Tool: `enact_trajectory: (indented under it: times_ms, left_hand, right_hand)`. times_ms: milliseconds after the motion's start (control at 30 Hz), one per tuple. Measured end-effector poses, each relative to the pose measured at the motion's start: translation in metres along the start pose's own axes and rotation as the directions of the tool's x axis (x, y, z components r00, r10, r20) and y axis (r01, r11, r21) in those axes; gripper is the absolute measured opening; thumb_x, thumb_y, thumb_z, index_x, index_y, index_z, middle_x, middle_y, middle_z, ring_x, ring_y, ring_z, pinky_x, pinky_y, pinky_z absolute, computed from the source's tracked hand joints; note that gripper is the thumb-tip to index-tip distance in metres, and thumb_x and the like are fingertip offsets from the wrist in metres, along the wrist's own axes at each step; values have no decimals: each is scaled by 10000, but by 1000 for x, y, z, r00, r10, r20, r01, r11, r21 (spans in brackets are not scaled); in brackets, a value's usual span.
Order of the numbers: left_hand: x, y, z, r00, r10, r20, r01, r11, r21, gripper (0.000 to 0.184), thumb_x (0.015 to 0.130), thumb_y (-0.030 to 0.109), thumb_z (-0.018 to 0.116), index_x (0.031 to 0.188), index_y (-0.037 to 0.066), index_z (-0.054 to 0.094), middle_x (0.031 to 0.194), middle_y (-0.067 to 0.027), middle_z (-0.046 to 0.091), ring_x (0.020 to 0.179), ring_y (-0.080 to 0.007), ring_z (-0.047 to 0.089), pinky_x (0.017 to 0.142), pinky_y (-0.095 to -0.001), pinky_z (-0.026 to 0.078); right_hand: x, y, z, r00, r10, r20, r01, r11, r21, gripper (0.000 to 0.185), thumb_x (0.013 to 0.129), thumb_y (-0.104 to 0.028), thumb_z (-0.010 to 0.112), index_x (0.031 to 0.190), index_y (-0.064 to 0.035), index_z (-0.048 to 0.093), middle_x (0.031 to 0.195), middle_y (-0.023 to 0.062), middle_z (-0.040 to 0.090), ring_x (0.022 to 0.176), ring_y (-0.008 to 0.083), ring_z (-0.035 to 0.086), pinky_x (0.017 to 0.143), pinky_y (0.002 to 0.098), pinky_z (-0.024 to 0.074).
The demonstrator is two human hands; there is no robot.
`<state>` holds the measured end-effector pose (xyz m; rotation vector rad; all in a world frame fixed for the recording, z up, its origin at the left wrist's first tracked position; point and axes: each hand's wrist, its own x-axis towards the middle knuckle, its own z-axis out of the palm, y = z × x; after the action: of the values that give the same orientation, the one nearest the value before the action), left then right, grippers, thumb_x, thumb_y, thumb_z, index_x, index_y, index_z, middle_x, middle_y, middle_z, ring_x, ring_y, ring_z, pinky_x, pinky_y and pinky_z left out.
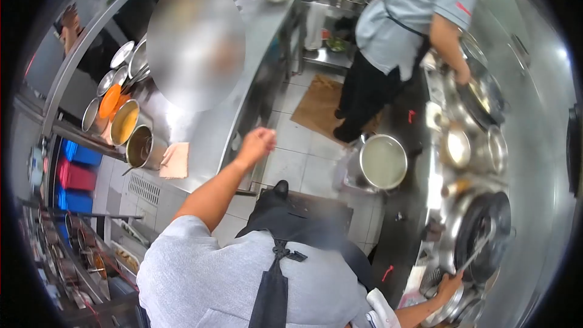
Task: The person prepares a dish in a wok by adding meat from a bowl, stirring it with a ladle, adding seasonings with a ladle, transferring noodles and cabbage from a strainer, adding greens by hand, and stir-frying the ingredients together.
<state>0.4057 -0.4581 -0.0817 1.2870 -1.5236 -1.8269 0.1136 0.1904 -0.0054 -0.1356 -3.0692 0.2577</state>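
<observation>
My left hand (258,146) is held out over the aisle, past the edge of the steel counter on the left. Its fingers are curled in, and I see nothing in them. At lower right, my right hand (448,287) grips the handle of a metal ladle (477,252). The far end of that ladle reaches into a dark wok (486,231) on the stove; its tip is blurred, and what lies in the wok cannot be made out. A steel pot of pale, cloudy liquid (383,162) stands between the aisle and the stove.
A co-worker in a grey shirt (395,18) stands ahead at another wok (486,94). Pots, one with yellow liquid (125,123), and a pink cloth (175,160) sit on the left counter (200,140). A cardboard sheet (314,106) lies on the tiled floor.
</observation>
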Motion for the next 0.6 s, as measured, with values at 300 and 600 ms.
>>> enact_trajectory:
  times_ms: [300, 600]
  left_hand:
    - [137, 50, -177, 910, -126, -395, 18, 964, -266, 335, 867, 356, 570, 982, 41, 555, 886, -68, 585, 721, -153, 564, 589, -288, 490]
    - [219, 58, -157, 798, -22, -602, -285, 867, -409, 185, 814, 128, 578, 939, -7, 572, 901, -100, 594, 807, -219, 589, 657, -378, 539]
  right_hand:
    - [14, -7, -1, 969, -114, -217, 65, 973, -220, 480, 842, -81, 517, 1302, 37, 445, 1251, 263, 512, 1129, 391, 516, 983, 394, 391]
    - [-161, -196, 155, 893, -239, 381, 71, 911, 407, 520, 715, -113, 715, 1201, -17, 556, 1088, 208, 607, 1041, 350, 568, 932, 397, 427]
